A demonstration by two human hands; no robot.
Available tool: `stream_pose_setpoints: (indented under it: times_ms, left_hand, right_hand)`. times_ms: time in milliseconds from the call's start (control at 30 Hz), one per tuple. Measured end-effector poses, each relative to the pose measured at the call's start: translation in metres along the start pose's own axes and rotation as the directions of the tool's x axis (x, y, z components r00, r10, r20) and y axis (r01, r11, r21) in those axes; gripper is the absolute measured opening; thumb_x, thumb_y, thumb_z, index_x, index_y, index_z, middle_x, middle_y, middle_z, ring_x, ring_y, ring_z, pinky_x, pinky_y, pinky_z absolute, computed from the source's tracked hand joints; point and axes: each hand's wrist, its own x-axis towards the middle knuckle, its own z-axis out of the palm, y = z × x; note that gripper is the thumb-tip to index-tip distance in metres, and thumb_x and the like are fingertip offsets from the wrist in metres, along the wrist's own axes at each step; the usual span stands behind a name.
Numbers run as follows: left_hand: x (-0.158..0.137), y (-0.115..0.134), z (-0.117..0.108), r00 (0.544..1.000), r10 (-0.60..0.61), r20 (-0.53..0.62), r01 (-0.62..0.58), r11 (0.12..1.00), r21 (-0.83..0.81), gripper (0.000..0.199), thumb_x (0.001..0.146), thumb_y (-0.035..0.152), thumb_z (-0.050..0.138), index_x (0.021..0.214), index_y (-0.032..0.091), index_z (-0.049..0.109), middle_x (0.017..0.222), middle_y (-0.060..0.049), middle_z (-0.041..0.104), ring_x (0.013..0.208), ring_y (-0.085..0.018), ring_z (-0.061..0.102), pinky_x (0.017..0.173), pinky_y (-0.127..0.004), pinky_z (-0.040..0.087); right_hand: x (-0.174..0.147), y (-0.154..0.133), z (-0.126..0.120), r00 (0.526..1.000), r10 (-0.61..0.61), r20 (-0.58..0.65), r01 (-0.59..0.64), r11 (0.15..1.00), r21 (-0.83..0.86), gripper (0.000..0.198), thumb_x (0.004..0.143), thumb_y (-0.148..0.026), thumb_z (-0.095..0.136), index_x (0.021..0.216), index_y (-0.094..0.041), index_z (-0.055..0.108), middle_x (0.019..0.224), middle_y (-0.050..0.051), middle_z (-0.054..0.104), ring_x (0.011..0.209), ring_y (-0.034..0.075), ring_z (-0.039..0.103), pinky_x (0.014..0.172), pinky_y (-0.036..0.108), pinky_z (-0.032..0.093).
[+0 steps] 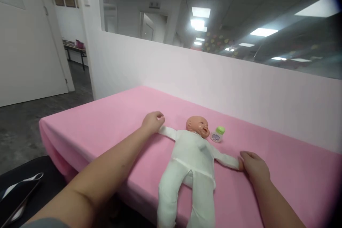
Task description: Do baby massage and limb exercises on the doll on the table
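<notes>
A baby doll (193,153) with a cloth body lies on its back, arms stretched out to both sides, its head turned to the right. My left hand (153,122) is curled at the end of the doll's arm on the left, and the doll's hand there is hidden beneath it. On the other side, my right hand (255,168) has its fingers closed at the doll's other hand, which shows partly. Beside the doll's head stands a small clear bottle (217,136) with a green cap, touched by neither hand.
Pink cloth (112,117) covers the table under the doll. A white wall (213,82) with a large window or mirror above it runs along the far side. At lower left is a dark seat with a phone-like object (20,194). Further back stands a white door (29,53).
</notes>
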Motion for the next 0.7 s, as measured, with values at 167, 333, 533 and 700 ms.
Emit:
stream_pose_setpoints:
  times_ms: [167, 333, 533, 700]
  left_hand:
    - [0.005, -0.014, -0.018, 0.963, -0.077, 0.257, 0.004, 0.962, 0.274, 0.082, 0.066, 0.059, 0.081, 0.142, 0.035, 0.062, 0.145, -0.011, 0.061, 0.134, -0.043, 0.051, 0.109, -0.053, 0.041]
    - [0.006, -0.017, -0.01, 0.937, -0.153, 0.314, 0.0, 0.899, 0.438, 0.097, 0.06, 0.059, 0.083, 0.149, 0.03, 0.057, 0.146, -0.019, 0.058, 0.133, -0.049, 0.05, 0.107, -0.059, 0.038]
    - [0.011, -0.02, -0.009, 0.946, -0.171, 0.276, 0.055, 0.922, 0.382, 0.079, 0.068, 0.054, 0.076, 0.141, 0.029, 0.062, 0.136, -0.015, 0.068, 0.121, -0.044, 0.063, 0.097, -0.053, 0.049]
    - [0.016, -0.019, -0.006, 0.947, -0.162, 0.276, 0.048, 0.925, 0.378, 0.074, 0.073, 0.06, 0.072, 0.14, 0.029, 0.064, 0.136, -0.013, 0.069, 0.121, -0.043, 0.064, 0.095, -0.051, 0.051]
  right_hand:
    - [-0.008, -0.004, -0.004, 0.989, -0.01, -0.144, 0.015, 0.999, 0.031, 0.037, 0.075, -0.045, 0.066, 0.104, -0.024, 0.077, 0.105, 0.012, 0.076, 0.099, 0.037, 0.07, 0.093, 0.051, 0.054]
    - [-0.033, -0.022, -0.014, 0.831, -0.219, -0.511, 0.279, 0.959, 0.042, 0.042, 0.082, -0.037, 0.053, 0.112, -0.02, 0.076, 0.12, 0.012, 0.071, 0.108, 0.03, 0.068, 0.101, 0.043, 0.052]
    - [-0.101, -0.053, -0.034, 0.699, -0.416, -0.581, 0.539, 0.841, 0.046, 0.034, 0.087, -0.038, 0.057, 0.106, -0.018, 0.076, 0.112, 0.012, 0.074, 0.102, 0.029, 0.068, 0.094, 0.042, 0.055]
    - [-0.216, -0.102, -0.06, 0.751, -0.553, -0.361, 0.659, 0.595, 0.461, 0.028, 0.093, -0.049, 0.066, 0.105, -0.025, 0.074, 0.105, 0.01, 0.075, 0.101, 0.03, 0.071, 0.093, 0.046, 0.057]
